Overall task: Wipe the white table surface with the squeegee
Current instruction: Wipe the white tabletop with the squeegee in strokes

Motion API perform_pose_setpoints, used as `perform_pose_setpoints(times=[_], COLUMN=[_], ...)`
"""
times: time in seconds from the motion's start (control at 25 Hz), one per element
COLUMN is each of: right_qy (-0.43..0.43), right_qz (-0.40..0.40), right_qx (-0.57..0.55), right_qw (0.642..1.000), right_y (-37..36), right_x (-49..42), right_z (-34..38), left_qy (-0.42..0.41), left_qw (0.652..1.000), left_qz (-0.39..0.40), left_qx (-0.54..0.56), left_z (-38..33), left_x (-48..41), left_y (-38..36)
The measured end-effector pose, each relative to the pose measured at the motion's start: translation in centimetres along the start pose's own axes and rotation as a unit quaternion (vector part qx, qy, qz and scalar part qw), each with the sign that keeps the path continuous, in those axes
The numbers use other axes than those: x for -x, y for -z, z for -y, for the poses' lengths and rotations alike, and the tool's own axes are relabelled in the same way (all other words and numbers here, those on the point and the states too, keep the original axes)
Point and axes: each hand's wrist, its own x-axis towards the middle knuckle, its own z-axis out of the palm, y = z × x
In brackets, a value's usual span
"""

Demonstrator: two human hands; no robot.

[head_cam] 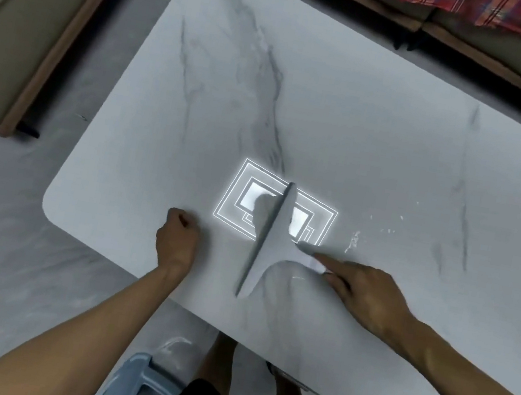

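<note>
Gripping the squeegee handle, right hand lies beside the blade — left hand fisted opposite.

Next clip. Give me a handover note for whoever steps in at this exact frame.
Left hand: fist, holds nothing, on the table near its front edge.
Right hand: grips the squeegee handle, index finger stretched along it.
Squeegee: blade edge down on the table, front middle.
Done: cannot tell how much is wiped.
Left: white specks lie right of the blade; wipe those, then the rest.
</note>
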Motion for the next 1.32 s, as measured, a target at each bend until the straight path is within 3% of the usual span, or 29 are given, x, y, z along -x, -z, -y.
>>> perform_pose_setpoints(times=[0.16, 0.24, 0.36, 0.6, 0.88, 1.0, 1.08, 1.32], right_qy=[0.169, 0.204, 0.204, 0.081, -0.112, -0.192, -0.211, -0.213], right_qz=[0.112, 0.146, 0.133, 0.034, -0.041, -0.047, -0.050, -0.079], right_qx=[0.067, 0.111, 0.126, 0.071, 0.001, -0.011, -0.007, -0.020], right_qw=[0.977, 0.962, 0.962, 0.994, 0.993, 0.980, 0.976, 0.974], right_y=[-6.5, -8.1, -8.1, -3.8, -1.5, -1.5, -1.2, -0.8], right_x=[-8.0, -11.1, -13.9, -12.2, 1.5, 7.3, 10.4, 13.3], right_z=[11.4, 15.3, 16.9, 9.5, -2.3, -7.2, -9.5, -10.5], left_qy=[0.067, 0.081, 0.050, -0.064, -0.201, -0.207, -0.210, -0.137], left_qw=[0.995, 0.993, 0.994, 0.990, 0.957, 0.928, 0.921, 0.972], left_qz=[-0.067, -0.064, -0.032, 0.076, 0.163, 0.205, 0.184, 0.126], left_qx=[-0.023, -0.065, -0.095, -0.101, -0.131, -0.233, -0.271, -0.145], left_z=[3.6, 5.3, 6.5, 5.7, 1.6, 1.5, 1.5, 1.9], left_x=[-3.3, -4.6, -5.7, -4.1, 3.0, 5.8, 7.0, 10.4], left_y=[5.8, 7.8, 8.8, 5.8, -1.8, -5.0, -6.5, -6.6])
